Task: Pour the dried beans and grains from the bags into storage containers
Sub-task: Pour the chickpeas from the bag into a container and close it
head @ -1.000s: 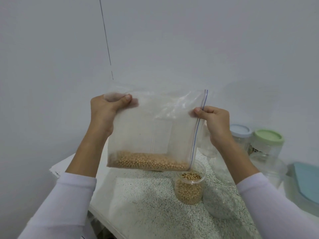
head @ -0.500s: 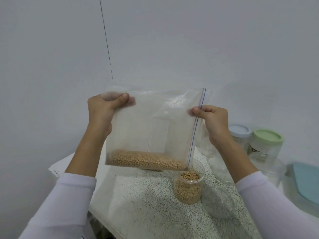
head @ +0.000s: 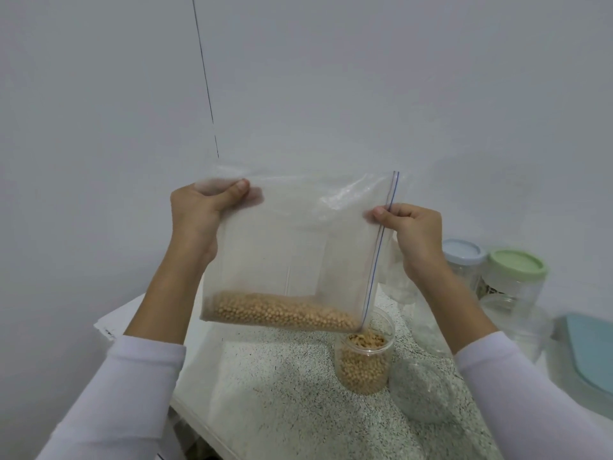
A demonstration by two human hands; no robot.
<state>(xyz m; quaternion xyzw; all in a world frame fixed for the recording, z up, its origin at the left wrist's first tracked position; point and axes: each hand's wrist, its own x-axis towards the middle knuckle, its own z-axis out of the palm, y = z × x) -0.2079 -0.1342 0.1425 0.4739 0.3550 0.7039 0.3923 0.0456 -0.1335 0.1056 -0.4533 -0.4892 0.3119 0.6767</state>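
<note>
A clear zip bag (head: 292,240) hangs in the air, turned on its side, with its blue zip edge on the right. Tan beans (head: 282,312) lie along its lower edge. My left hand (head: 199,214) grips the bag's upper left corner. My right hand (head: 411,237) pinches the zip edge near the top. The bag's lower right corner sits just above an open clear round container (head: 365,356), which is nearly full of the same beans and stands on the speckled counter (head: 272,393).
A clear lid or bowl (head: 424,393) lies right of the container. Further right stand a jar with a pale blue lid (head: 464,255), a jar with a green lid (head: 517,268), other clear jars (head: 514,320) and a teal-lidded box (head: 590,356). White wall behind.
The bag has tilted a little, its left end higher and its lower right corner lower, toward the container mouth. Both hands keep their hold and the beans have slid slightly right.
</note>
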